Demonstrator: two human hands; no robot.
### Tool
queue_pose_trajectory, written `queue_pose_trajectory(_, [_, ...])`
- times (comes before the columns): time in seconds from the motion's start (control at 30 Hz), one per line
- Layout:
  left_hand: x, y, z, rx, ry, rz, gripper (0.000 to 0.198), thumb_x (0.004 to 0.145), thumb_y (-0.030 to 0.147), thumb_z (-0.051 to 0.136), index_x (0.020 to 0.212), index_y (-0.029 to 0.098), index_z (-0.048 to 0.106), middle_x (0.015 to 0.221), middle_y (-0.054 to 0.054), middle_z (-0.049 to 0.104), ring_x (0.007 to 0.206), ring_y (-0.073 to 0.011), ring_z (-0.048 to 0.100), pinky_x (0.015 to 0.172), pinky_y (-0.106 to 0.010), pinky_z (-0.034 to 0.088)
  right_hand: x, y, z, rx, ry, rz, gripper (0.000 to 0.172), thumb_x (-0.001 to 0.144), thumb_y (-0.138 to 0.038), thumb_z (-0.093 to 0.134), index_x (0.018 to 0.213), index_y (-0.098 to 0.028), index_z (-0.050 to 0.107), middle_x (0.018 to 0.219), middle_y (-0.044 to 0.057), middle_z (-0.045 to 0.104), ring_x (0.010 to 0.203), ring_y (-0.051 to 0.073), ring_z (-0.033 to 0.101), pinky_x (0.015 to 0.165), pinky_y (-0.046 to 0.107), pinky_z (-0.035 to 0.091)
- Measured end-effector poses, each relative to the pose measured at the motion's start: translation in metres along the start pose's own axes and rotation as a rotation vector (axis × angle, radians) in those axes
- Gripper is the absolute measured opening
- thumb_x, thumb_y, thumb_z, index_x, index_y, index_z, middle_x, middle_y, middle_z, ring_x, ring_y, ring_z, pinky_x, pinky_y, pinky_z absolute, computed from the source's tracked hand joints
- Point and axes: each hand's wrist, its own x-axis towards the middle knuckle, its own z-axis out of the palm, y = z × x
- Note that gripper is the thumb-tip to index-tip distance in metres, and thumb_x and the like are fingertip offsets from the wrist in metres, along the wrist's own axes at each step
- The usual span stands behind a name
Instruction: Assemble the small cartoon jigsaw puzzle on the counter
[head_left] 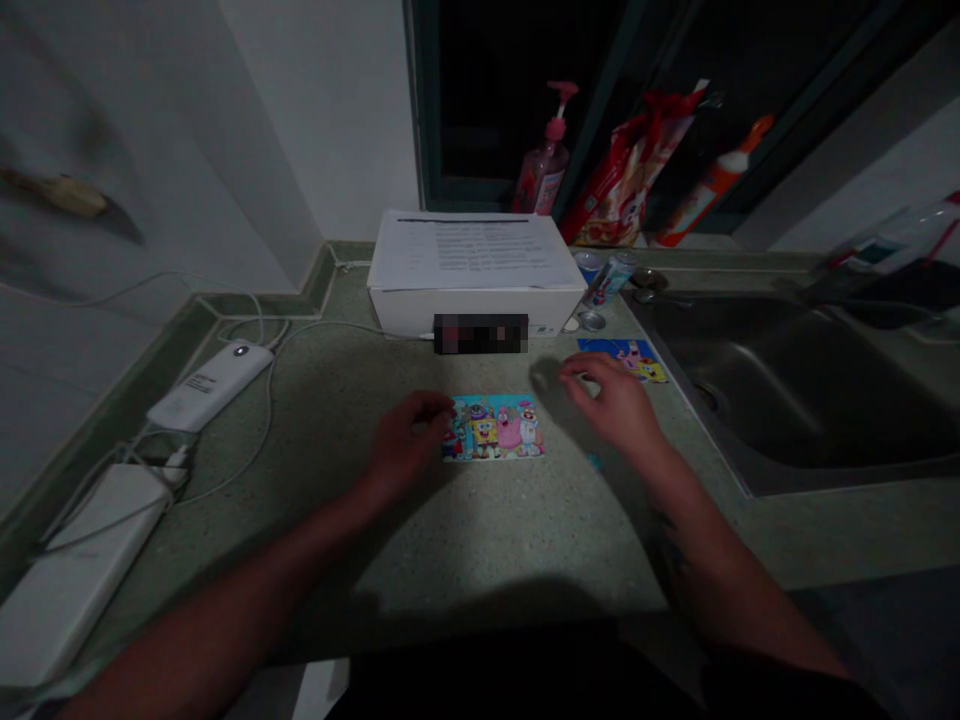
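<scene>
A small colourful cartoon puzzle picture (pixel 496 427) lies flat on the green speckled counter (pixel 480 530). My left hand (pixel 406 440) rests at its left edge, fingers curled and pinched against the picture's left side. My right hand (pixel 611 400) hovers to the right of it, fingers bent downward over the counter; whether they hold anything is hidden. A second cartoon card (pixel 624 357) lies beyond my right hand, near the sink. A tiny blue piece (pixel 595 461) sits on the counter by my right wrist.
A white box (pixel 472 300) with a printed sheet on top stands behind the picture. Two white power banks (pixel 210 385) with cables lie at left. A steel sink (pixel 802 400) is at right. Cans (pixel 609 278), a pink pump bottle (pixel 546 165) and a red bag (pixel 630 175) stand at the back.
</scene>
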Motion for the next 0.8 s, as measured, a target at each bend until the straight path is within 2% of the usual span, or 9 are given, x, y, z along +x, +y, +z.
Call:
queue_pose_trajectory(0.07, [0.001, -0.001, -0.002, 0.008, 0.035, 0.008, 0.012, 0.086, 0.033, 0.065, 0.091, 0.025, 0.071, 0.096, -0.006, 0.080, 0.093, -0.0254, 0.074, 0.092, -0.043, 0.059, 0.000, 0.019, -0.018, -0.055, -0.048, 0.119, 0.024, 0.097, -0.035, 0.060, 0.101, -0.021, 0.078, 0.102, 0.011, 0.079, 0.090, 0.027, 0.074, 0.084, 0.040, 0.059])
queue_pose_trajectory(0.2, [0.004, -0.006, -0.005, 0.003, 0.092, 0.026, 0.014, 0.087, 0.037, 0.063, 0.093, 0.026, 0.069, 0.097, -0.005, 0.079, 0.096, -0.0263, 0.074, 0.095, -0.045, 0.058, -0.007, 0.055, -0.043, -0.154, -0.216, 0.290, 0.021, 0.095, -0.035, 0.063, 0.096, -0.023, 0.080, 0.100, 0.009, 0.083, 0.086, 0.026, 0.076, 0.078, 0.037, 0.058])
queue_pose_trajectory(0.33, [0.005, -0.009, -0.005, -0.003, 0.095, 0.043, 0.013, 0.088, 0.035, 0.063, 0.095, 0.026, 0.070, 0.096, -0.005, 0.078, 0.095, -0.0257, 0.074, 0.095, -0.044, 0.058, -0.015, 0.072, -0.048, -0.109, -0.431, 0.283, 0.013, 0.089, -0.026, 0.066, 0.089, -0.024, 0.079, 0.092, 0.005, 0.083, 0.083, 0.024, 0.078, 0.077, 0.034, 0.059])
queue_pose_trajectory(0.4, [0.005, -0.010, -0.005, 0.008, 0.093, 0.049, 0.012, 0.088, 0.034, 0.063, 0.094, 0.027, 0.070, 0.094, -0.005, 0.078, 0.094, -0.0253, 0.074, 0.094, -0.044, 0.058, -0.017, 0.074, -0.046, -0.065, -0.493, 0.271, 0.010, 0.088, -0.027, 0.068, 0.089, -0.025, 0.078, 0.090, 0.004, 0.083, 0.080, 0.023, 0.078, 0.076, 0.035, 0.060])
queue_pose_trajectory(0.57, [0.005, -0.011, -0.003, 0.009, 0.083, 0.042, 0.011, 0.088, 0.033, 0.063, 0.094, 0.027, 0.070, 0.095, -0.005, 0.078, 0.094, -0.0251, 0.074, 0.095, -0.045, 0.058, -0.018, 0.072, -0.037, -0.007, -0.494, 0.241, 0.017, 0.081, -0.024, 0.075, 0.098, -0.024, 0.078, 0.094, 0.004, 0.083, 0.082, 0.023, 0.078, 0.077, 0.035, 0.061])
queue_pose_trajectory(0.8, [0.005, -0.012, -0.003, -0.009, 0.059, 0.031, 0.013, 0.087, 0.033, 0.064, 0.096, 0.026, 0.070, 0.099, -0.007, 0.079, 0.096, -0.0263, 0.074, 0.097, -0.047, 0.058, -0.018, 0.070, -0.032, -0.046, -0.467, 0.174, 0.014, 0.078, -0.020, 0.072, 0.090, -0.025, 0.078, 0.085, 0.001, 0.080, 0.076, 0.022, 0.076, 0.071, 0.034, 0.059])
